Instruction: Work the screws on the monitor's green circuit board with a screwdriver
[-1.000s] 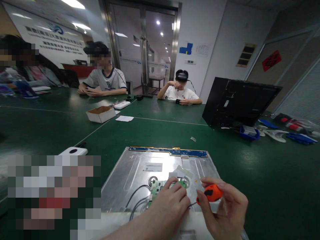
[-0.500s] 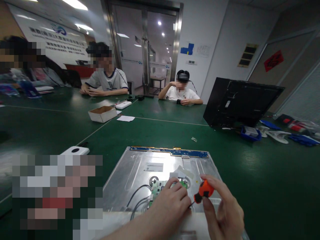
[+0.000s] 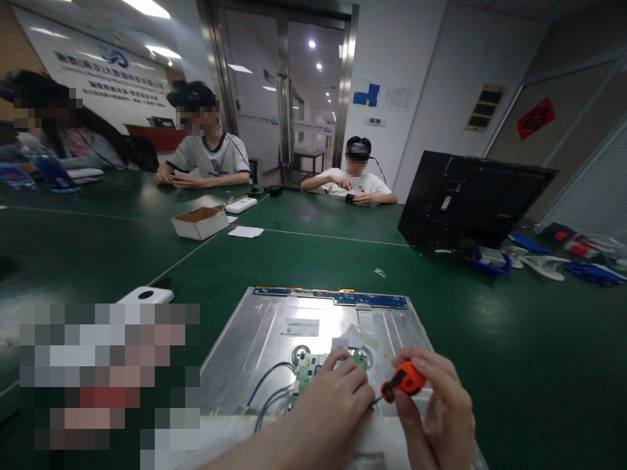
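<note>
The right hand (image 3: 441, 399) pinches the orange screwdriver (image 3: 404, 380) by its handle between thumb and fingers; the left hand (image 3: 337, 390) lies over the green circuit board (image 3: 304, 367), fingers curled, and whether they grip anything I cannot tell. The board sits on the metal panel (image 3: 255, 326), which lies on the table (image 3: 519, 365). The screwdriver slants low, its shaft running in beside the left hand, the tip hidden. For turning, a steeper shaft with light, steady pressure along it would probably seat better. The left hand should brace gently, sparing the board's parts and the dark cables (image 3: 268, 377)
</note>
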Demonstrator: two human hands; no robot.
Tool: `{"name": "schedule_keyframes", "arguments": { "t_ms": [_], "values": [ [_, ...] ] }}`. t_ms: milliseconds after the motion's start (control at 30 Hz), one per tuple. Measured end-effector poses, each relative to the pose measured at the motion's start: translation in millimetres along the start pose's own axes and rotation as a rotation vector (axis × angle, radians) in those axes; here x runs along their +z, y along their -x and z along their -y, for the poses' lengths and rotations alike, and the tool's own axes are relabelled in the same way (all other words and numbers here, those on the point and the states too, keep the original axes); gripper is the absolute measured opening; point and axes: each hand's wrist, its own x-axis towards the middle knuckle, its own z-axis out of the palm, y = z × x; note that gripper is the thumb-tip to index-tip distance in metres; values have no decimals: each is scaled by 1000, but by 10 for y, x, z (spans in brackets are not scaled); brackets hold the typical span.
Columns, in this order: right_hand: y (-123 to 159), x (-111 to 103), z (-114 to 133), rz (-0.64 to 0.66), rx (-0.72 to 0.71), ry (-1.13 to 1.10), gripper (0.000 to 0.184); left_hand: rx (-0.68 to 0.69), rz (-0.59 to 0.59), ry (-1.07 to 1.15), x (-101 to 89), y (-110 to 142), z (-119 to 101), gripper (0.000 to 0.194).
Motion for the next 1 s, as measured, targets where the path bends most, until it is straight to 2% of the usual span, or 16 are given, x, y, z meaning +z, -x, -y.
{"name": "schedule_keyframes", "arguments": {
  "t_ms": [133,267,333,433,500,633,800,1000],
  "values": [
    [16,-48,-21,61,-55,133,34,21,-17,-4,49,6,35,18],
    [-43,-47,33,85,-63,104,33,9,-17,-32,69,1,22,16],
    [-76,-14,65,33,-59,62,34,-7,-14,-44,76,-4,11,14],
    [-108,52,104,-114,-35,-25,47,-26,-16,-52,83,-11,-5,11],
    [-105,76,109,-143,-26,-77,53,-31,-29,-59,85,-13,-14,9],
    [-45,42,55,-57,-23,-89,51,-35,-69,-82,110,-17,-19,7],
    [-6,-19,-3,9,-44,88,40,-67,-89,-71,172,-19,7,7],
    [-38,1,39,32,-52,166,38,-75,-110,-23,163,-4,6,12]
  ]
}}
